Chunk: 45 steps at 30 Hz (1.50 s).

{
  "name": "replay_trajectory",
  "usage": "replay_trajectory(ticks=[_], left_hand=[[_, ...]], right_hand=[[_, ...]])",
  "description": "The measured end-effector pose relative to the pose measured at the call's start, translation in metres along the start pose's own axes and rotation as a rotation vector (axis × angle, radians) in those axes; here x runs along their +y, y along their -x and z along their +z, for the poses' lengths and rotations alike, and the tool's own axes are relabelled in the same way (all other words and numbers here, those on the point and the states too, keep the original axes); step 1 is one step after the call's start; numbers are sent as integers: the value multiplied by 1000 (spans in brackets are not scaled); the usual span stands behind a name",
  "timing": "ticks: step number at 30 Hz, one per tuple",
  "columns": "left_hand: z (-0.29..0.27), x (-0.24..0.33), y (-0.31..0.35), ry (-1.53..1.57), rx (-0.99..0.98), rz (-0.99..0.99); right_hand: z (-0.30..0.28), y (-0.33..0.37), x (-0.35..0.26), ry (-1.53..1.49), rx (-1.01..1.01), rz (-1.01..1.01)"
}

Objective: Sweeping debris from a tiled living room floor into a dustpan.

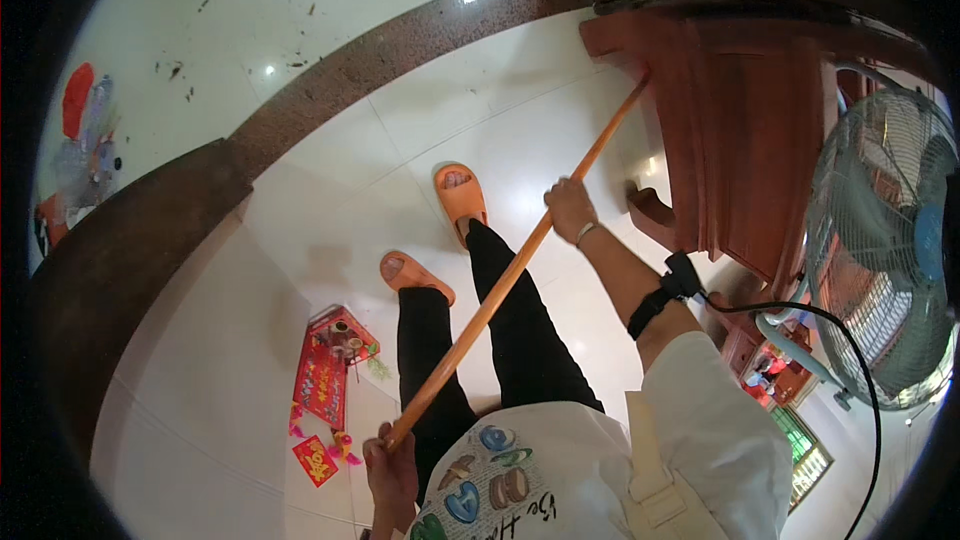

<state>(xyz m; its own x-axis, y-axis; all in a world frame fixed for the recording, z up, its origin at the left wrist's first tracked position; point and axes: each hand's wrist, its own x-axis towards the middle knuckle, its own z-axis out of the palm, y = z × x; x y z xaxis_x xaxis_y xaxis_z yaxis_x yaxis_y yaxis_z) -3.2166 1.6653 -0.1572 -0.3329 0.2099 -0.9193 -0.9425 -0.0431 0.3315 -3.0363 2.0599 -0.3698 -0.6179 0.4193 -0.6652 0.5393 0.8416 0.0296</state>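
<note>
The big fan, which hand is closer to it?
Right. The right hand grips the wooden pole midway, left of the fan. The left hand holds the pole's near end, farther away.

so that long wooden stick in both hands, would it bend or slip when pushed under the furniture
The wooden stick looks straight along its whole length, so it is probably stiff. It seems thin and is held easily by the left hand and right hand, so likely light. Its surface looks smooth, so it might slide a little in the grip.
</note>
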Motion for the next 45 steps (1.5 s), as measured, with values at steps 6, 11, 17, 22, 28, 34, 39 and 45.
replay_trajectory(ticks=[6, 11, 17, 22, 28, 34, 39, 45], left_hand=[[-18, 63, 82, -170, 62, 356], [0, 129, 135, -260, -69, 727], [31, 210, 229, -107, -133, 1386], [62, 231, 268, -52, -832, 1499], [110, 146, 169, -347, -385, 1115], [116, 200, 214, -981, 129, 1668], [183, 234, 280, -487, -653, 1694], [181, 248, 285, -270, -710, 1287]], right_hand=[[-52, 42, -82, -111, -154, -130], [-101, 61, -122, -238, -71, -233], [-223, 71, -195, -422, 72, -481], [-305, 64, -178, -527, 450, -580], [-293, -27, -49, -235, 362, -406], [-294, -32, -101, -495, 490, -510], [-356, 63, -143, -647, 436, -646], [-272, 103, -103, -725, 286, -301]])
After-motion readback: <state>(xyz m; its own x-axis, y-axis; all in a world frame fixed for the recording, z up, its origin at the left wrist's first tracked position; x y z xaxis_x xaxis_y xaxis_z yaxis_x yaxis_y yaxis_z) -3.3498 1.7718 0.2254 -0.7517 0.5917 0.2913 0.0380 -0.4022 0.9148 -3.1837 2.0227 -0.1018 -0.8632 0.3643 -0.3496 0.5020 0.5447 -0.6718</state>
